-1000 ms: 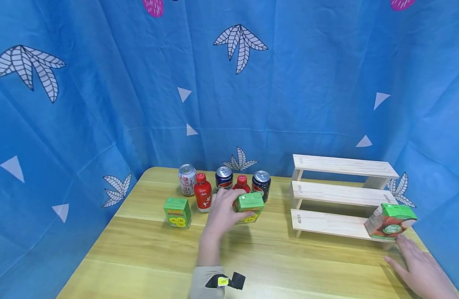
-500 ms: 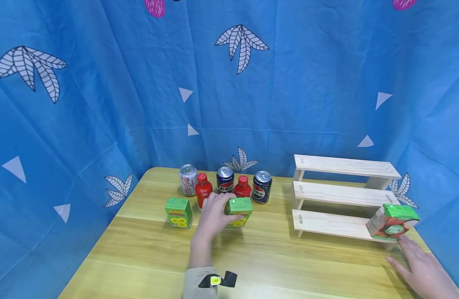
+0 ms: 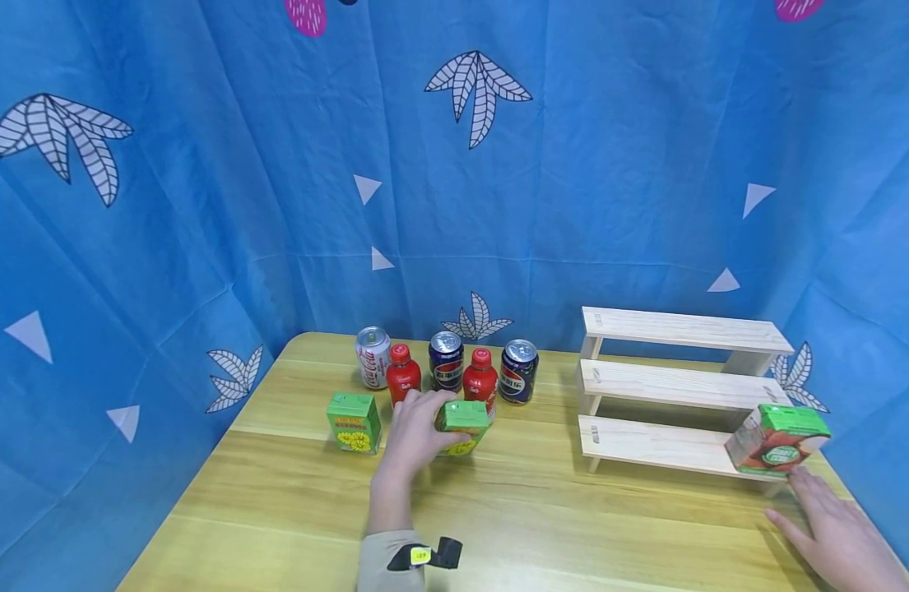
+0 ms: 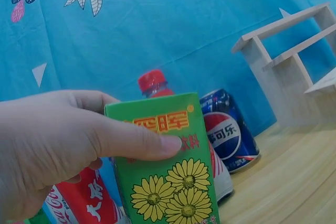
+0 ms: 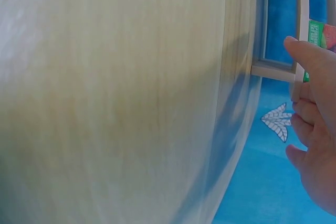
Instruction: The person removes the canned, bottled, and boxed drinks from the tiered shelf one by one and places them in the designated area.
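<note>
My left hand (image 3: 417,436) grips a green drink carton (image 3: 465,421) with yellow flowers on its front, thumb across the printed face in the left wrist view (image 4: 163,182). Just behind that carton stands a red bottle (image 3: 480,378); a second red bottle (image 3: 403,376) is behind the hand. A matching green carton (image 3: 354,423) stands to the left. At far right, my right hand (image 3: 832,526) lies with extended fingers near the lowest shelf's front right corner, below a red and green carton (image 3: 780,440). Whether the fingertips touch the shelf or that carton, I cannot tell.
A three-step wooden shelf (image 3: 669,440) stands on the right of the wooden table (image 3: 572,526). Toward the back are a white and red cola can (image 3: 373,358) and two dark blue cans, one in the middle (image 3: 446,362) and one further right (image 3: 518,372). Blue cloth (image 3: 609,164) hangs behind.
My left hand has moved left and toward me, carrying the flowered carton from before the right dark blue can to in front of the red bottle. The right hand stays nearly still.
</note>
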The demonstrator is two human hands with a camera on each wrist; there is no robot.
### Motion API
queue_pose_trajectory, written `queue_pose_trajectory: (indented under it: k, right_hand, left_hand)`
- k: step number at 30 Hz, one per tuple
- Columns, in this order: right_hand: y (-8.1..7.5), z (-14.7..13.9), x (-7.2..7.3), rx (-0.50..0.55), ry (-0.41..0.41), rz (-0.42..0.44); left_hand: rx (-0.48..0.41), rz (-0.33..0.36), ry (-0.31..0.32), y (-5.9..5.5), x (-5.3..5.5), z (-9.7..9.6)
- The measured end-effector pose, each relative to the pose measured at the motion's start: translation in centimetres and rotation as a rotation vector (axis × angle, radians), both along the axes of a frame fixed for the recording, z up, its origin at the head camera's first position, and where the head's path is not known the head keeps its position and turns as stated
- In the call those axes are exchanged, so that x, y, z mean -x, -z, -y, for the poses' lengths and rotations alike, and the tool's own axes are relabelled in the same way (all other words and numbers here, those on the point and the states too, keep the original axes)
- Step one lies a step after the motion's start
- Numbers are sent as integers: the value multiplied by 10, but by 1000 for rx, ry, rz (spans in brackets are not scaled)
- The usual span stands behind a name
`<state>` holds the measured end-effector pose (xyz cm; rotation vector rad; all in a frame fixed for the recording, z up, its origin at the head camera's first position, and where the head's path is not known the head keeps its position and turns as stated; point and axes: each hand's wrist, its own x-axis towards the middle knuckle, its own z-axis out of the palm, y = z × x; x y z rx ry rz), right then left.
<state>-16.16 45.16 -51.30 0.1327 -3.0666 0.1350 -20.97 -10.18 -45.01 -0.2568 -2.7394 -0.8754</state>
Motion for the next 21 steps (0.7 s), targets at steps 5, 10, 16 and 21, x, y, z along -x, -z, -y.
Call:
queue_pose_trajectory:
  k: [5,10,16,21]
  right_hand:
    - [0,-1,1,-8,6,13]
    - [0,-1,2,1,8,41]
    - [3,-4,2,42,1,62]
    - [4,-5,2,53,4,70]
  left_hand:
    - [12,-2,8,4,1,3]
    - [16,25,21,8,4,7]
    - [52,36,44,6,7,16]
    - [115,31,57,6,9,24]
